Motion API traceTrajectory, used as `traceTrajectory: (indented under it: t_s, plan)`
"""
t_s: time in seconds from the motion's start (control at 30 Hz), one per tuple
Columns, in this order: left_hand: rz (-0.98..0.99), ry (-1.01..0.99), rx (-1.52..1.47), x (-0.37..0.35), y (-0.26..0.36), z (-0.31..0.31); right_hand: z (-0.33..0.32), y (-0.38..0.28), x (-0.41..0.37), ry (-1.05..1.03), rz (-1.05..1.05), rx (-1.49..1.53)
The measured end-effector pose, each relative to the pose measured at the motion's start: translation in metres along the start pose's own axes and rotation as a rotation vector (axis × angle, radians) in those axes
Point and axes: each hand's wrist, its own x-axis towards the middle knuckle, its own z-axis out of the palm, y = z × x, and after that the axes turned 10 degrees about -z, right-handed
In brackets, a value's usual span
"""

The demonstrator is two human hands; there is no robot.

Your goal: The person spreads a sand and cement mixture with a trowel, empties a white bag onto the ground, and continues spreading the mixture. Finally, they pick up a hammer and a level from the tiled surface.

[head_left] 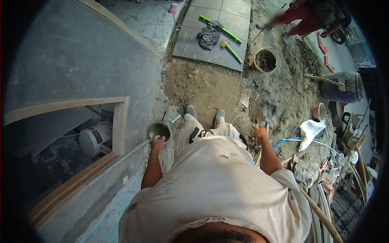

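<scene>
My left hand [157,142] is closed over the near rim of a small grey bucket [168,128] beside my left leg. Some grey material shows inside the bucket. On my other side, my right hand [260,133] is closed at the handle end of what looks like a trowel [255,111], its blade pointing forward over the grey ground. The blade blends with the dirt, so its outline is faint. Close beside that hand is a wooden-handled tool [267,124]. My feet stand on a levelled patch of damp sand [202,87] in front of the tiles.
Dark grey tiles [190,40] carry a green level [229,33], a black plastic bag [209,35] and a green-handled mallet [231,52]. A mortar bucket [265,60] stands to their right. Another person [302,16] is at upper right. A wall with a wooden-framed opening [120,127] borders my left.
</scene>
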Motion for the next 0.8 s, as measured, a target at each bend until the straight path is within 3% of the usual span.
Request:
traceTrajectory:
  t_s: [0.23,0.33,0.4,0.47,0.5,0.6,0.7,0.77,0.8]
  plan:
    - [-0.05,-0.079,-0.136,0.039,0.052,-0.051,0.026,-0.092,-0.012,0.001,-0.028,-0.082]
    - [-0.037,-0.064,-0.123,0.065,0.069,-0.067,0.017,-0.142,-0.023,-0.007,0.036,0.207]
    - [-0.009,-0.084,-0.16,0.059,0.101,-0.073,0.005,-0.16,-0.023,-0.067,-0.044,0.116]
    - [0.083,-0.044,-0.08,0.099,0.119,-0.06,0.001,-0.165,-0.017,-0.013,-0.129,0.029]
    - [0.169,0.053,-0.01,0.063,0.145,-0.061,0.004,-0.157,-0.006,0.004,-0.13,-0.012]
    - [0.14,-0.106,-0.173,0.057,0.174,-0.04,-0.008,-0.152,-0.004,0.029,-0.074,-0.007]
    - [0.144,-0.137,-0.169,0.034,0.195,-0.011,-0.02,-0.109,0.02,0.034,-0.171,-0.144]
    - [0.235,-0.142,-0.05,0.02,0.199,0.008,-0.035,-0.101,0.012,-0.018,0.031,0.008]
    - [0.218,-0.175,-0.011,0.018,0.199,0.014,-0.037,-0.089,0.016,-0.019,0.03,0.021]
